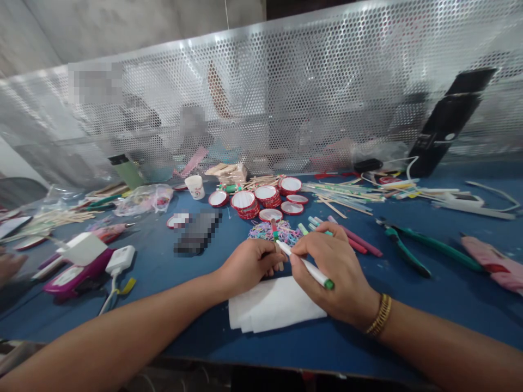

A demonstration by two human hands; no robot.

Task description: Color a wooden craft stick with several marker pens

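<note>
In the head view my left hand [245,267] is closed around a small flat wooden stick [274,228], with red and green colour on its upper part. My right hand [335,267] grips a white marker [312,272] with a green end, and its tip meets the stick near the green band. Folded white paper or cloth [275,307] lies beneath both hands. Just beyond them is a heap of small pastel loops [291,235], probably rubber bands. Several coloured markers [370,243] lie behind my right hand.
Red-rimmed round tins [245,204] stand stacked at the centre back, beside a paper cup [194,187]. A blurred dark phone-like object [199,233] lies left. Green-handled pliers [408,250] and a pink-wrapped tool [492,261] lie right. A perforated metal screen [253,109] rises behind. Another person's hand [10,267] shows far left.
</note>
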